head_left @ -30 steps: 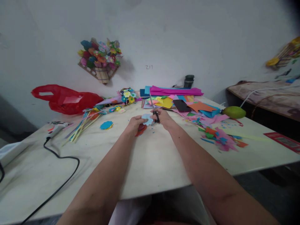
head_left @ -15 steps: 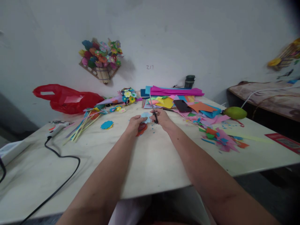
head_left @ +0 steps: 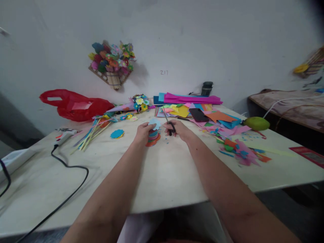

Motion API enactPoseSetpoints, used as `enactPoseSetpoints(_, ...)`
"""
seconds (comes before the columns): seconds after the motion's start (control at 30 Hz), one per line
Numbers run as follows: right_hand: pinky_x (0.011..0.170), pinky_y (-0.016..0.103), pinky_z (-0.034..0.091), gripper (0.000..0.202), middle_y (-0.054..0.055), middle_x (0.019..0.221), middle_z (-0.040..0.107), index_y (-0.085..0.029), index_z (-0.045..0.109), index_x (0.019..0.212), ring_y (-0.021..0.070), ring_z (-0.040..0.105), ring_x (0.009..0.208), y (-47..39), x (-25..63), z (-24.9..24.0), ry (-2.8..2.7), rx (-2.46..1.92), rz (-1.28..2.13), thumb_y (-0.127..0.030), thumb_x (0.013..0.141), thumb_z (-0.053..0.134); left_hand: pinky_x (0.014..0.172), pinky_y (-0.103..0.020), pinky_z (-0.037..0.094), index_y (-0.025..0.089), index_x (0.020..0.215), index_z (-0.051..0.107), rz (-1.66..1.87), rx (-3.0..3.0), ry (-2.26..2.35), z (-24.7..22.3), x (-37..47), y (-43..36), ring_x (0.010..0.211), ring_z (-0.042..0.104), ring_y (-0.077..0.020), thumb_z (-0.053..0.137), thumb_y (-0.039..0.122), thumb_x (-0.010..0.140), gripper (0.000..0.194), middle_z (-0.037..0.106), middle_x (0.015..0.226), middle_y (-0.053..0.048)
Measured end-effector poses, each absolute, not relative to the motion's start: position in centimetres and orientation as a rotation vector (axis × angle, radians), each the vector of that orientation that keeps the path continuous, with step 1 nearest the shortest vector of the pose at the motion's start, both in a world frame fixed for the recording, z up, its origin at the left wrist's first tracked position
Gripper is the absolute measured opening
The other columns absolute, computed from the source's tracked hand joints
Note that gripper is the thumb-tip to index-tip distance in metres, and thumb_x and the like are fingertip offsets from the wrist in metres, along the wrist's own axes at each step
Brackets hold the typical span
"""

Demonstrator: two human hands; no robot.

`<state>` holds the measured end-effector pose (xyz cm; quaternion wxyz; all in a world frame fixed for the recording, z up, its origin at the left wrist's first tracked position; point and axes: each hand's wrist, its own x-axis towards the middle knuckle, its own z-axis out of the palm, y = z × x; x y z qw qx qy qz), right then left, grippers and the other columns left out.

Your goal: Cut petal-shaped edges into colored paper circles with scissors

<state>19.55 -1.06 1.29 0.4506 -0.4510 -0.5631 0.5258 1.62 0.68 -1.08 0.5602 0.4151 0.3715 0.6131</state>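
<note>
Between the fingers of my left hand (head_left: pixel 143 132) is a light blue paper flower cutout (head_left: pixel 154 124) with a scalloped edge. My right hand (head_left: pixel 177 128) grips black-handled scissors (head_left: pixel 171 128), their blades pointing up and away, a little to the right of the cutout and apart from it. Under my left hand, on the table, lies a stack of round paper cutouts (head_left: pixel 153 141) in orange, red and other colours, partly hidden. Farther left rests a blue scalloped cutout (head_left: pixel 117 133) over a yellow one. Tiny blue scraps are scattered below the scissors.
A glue gun (head_left: pixel 65 136) with a black cord and a white power strip (head_left: pixel 17 161) sit at the left. Behind are a red plastic bag (head_left: pixel 76 108) and a paper bouquet (head_left: pixel 140 103). Coloured paper, a phone (head_left: pixel 198 115), scraps (head_left: pixel 243 152) and a green fruit (head_left: pixel 257 124) occupy the right.
The scissors have drawn away to the right from the light blue cutout. My left hand has shifted slightly left with it, uncovering more of the stack. The view has turned slightly left.
</note>
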Motion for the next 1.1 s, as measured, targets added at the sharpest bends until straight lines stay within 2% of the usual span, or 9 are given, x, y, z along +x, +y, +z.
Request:
enactPoseSetpoints(0.17,0.033,0.017,0.030,0.021,0.002,0.063,0.068,-0.015,0.061,0.082,0.0090,0.059,0.046,-1.1,20.3,1.1,-1.559,-1.065,1.352,-0.033,0.089,0.068,0.063,-0.026,0.052,0.015,0.070,0.065,1.431,0.963,0.878,-0.9,1.4,0.6,0.061,0.064,-0.0128,0.081,0.016,0.062,0.018,0.068,0.069,-0.004)
enactPoseSetpoints(0.43,0.035,0.017,0.033,0.029,0.003,0.067,0.069,-0.015,0.061,0.084,0.0096,0.060,0.049,-1.1,20.7,0.9,-1.744,-1.040,1.404,-0.042,0.087,0.069,0.067,-0.027,0.053,0.014,0.078,0.068,1.426,0.892,0.870,-0.2,1.3,0.0,0.068,0.068,-0.0154,0.076,0.012,0.068,0.014,0.071,0.076,-0.006)
enactPoseSetpoints(0.73,0.036,0.018,0.033,0.026,0.003,0.068,0.069,-0.015,0.059,0.081,0.0095,0.060,0.049,-1.4,20.4,1.1,-1.835,-1.082,1.388,-0.036,0.096,0.058,0.067,-0.028,0.053,0.013,0.078,0.066,1.413,0.872,0.854,-0.2,1.3,0.1,0.069,0.069,-0.0162,0.077,0.008,0.067,0.015,0.071,0.077,-0.007)
enactPoseSetpoints(1.1,0.036,0.017,0.033,0.027,0.002,0.064,0.065,-0.015,0.057,0.076,0.0083,0.058,0.047,-1.7,20.1,1.3,-1.812,-1.113,1.365,-0.034,0.095,0.059,0.069,-0.031,0.056,0.015,0.078,0.065,1.422,0.862,0.841,-0.4,1.3,0.3,0.078,0.071,-0.0196,0.077,0.007,0.065,0.020,0.072,0.078,-0.007)
